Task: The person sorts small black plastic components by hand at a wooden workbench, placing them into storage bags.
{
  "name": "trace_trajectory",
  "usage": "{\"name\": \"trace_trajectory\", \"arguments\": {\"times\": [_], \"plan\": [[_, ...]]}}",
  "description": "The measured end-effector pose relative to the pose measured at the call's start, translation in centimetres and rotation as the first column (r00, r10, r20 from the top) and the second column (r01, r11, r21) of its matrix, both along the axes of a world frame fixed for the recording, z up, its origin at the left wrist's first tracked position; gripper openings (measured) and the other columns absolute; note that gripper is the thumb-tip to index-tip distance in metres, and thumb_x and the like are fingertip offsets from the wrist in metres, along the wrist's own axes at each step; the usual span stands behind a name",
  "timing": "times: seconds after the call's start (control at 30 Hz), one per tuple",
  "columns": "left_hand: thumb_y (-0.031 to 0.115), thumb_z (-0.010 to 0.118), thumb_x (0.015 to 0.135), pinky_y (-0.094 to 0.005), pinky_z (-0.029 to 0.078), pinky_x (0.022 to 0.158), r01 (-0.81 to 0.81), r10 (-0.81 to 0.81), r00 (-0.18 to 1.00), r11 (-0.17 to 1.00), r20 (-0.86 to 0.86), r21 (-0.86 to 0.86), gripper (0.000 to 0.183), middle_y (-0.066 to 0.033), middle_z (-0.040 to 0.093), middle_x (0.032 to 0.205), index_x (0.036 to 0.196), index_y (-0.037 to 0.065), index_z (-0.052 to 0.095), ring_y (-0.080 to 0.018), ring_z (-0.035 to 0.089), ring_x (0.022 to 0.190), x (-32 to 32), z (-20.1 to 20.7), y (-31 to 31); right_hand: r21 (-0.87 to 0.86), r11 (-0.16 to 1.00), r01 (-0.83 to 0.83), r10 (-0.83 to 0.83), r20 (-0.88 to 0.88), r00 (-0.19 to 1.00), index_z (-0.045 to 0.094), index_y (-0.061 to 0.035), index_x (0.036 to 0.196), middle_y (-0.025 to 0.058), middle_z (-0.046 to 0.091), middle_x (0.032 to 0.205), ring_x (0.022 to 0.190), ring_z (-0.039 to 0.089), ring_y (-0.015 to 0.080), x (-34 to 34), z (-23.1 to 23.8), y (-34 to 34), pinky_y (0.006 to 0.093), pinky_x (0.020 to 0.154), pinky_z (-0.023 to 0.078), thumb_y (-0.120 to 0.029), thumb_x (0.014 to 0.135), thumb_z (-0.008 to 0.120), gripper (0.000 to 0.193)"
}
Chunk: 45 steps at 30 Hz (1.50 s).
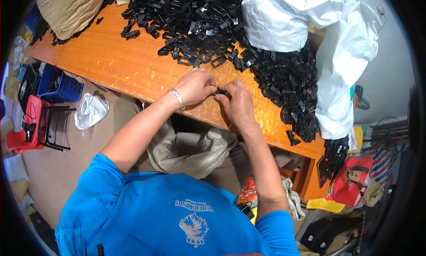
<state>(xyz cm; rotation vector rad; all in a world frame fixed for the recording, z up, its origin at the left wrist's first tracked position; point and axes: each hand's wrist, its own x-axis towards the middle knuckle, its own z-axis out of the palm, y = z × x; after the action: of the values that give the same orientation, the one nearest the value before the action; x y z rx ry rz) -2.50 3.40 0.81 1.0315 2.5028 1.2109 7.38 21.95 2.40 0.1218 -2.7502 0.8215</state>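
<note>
Near the front edge of the wooden table [120, 47], my two hands meet over a small black plastic piece [219, 92]. My left hand [196, 85], with a silver bracelet at its wrist, has its fingers closed at the piece's left side. From the right, the thumb and fingers of my right hand [237, 101] pinch the same piece. Most of it is hidden by my fingers, so its exact kind cannot be made out. Just beyond my hands spreads a heap of loose black plastic buckle-like parts [195, 30].
Another heap of black parts [288, 87] lies at the right, beside white woven sacks [275, 27]. Brown paper [71, 12] covers the far left corner. An open beige sack [191, 152] hangs below the table edge over my lap. A red chair [31, 118] and blue crate [62, 88] stand left.
</note>
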Motion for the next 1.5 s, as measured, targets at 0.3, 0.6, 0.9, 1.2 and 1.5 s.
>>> {"name": "trace_trajectory", "arguments": {"times": [0.3, 0.6, 0.9, 1.2, 1.5], "plan": [[0.021, 0.082, 0.091, -0.0462, 0.056, 0.090, 0.111, -0.081, 0.965, 0.988, 0.250, -0.107, 0.025, -0.0168, 0.070, 0.105, 0.109, 0.004, 0.077, -0.0344, 0.069, 0.107, -0.3, 2.5, -1.1, -0.021, 1.000, 0.023, -0.021, 0.079, 0.997, 0.076, -0.0067, 0.114, 0.0182, 0.069, 0.105, 0.097, 0.072, 0.0416, 5.4, -1.1, -2.9, 0.0504, 0.084, 0.059, -0.017, 0.084, 0.088, 0.034], [0.009, 0.074, 0.091, -0.0466, 0.060, 0.092, -0.302, 0.177, 0.833, 0.939, -0.524, -0.163, 0.011, -0.0160, 0.063, 0.111, 0.097, 0.003, 0.068, -0.0361, 0.066, 0.109, -3.3, -0.6, 4.8, 0.006, 1.000, 0.024, -0.023, -0.108, 0.994, 0.078, -0.0084, 0.105, 0.0161, 0.075, 0.099, 0.090, 0.074, 0.0385, 3.2, -0.9, -1.2, 0.0496, 0.081, 0.060, -0.021, 0.094, 0.079, 0.017], [0.006, 0.070, 0.091, -0.0499, 0.056, 0.084, -0.086, 0.025, 0.896, 0.989, -0.444, -0.117, 0.015, -0.0161, 0.064, 0.100, 0.104, 0.003, 0.063, -0.0394, 0.065, 0.102, 2.3, 0.9, 2.6, 0.253, 0.909, 0.332, -0.321, -0.085, 0.943, 0.076, -0.0035, 0.112, 0.0224, 0.067, 0.113, 0.092, 0.072, 0.0455, -9.3, -1.1, 3.4, 0.0532, 0.082, 0.060, -0.014, 0.093, 0.079, 0.022], [0.007, 0.079, 0.089, -0.0425, 0.057, 0.095, -0.026, 0.073, 0.927, 0.991, -0.369, 0.130, 0.040, -0.0175, 0.071, 0.114, 0.127, 0.002, 0.067, -0.0368, 0.067, 0.113, 4.2, 0.5, 0.6, 0.183, 0.974, 0.137, -0.126, -0.071, 0.990, 0.069, 0.0015, 0.105, 0.0229, 0.069, 0.109, 0.090, 0.074, 0.0423, -4.0, 0.5, 4.5, 0.0505, 0.081, 0.060, -0.010, 0.089, 0.083, 0.024], [0.013, 0.064, 0.112, -0.0291, 0.061, 0.092, -0.184, -0.366, 0.625, 0.789, 0.689, 0.586, 0.030, -0.0052, 0.076, 0.116, 0.139, 0.001, 0.067, -0.0117, 0.072, 0.100, 1.6, 1.4, 0.8, -0.798, 0.603, 0.010, 0.051, 0.051, 0.997, 0.065, 0.0008, 0.119, 0.0036, 0.074, 0.092, 0.078, 0.068, 0.0067, 0.7, 2.4, 1.0, 0.0237, 0.069, 0.055, -0.002, 0.103, 0.073, 0.018]]}}
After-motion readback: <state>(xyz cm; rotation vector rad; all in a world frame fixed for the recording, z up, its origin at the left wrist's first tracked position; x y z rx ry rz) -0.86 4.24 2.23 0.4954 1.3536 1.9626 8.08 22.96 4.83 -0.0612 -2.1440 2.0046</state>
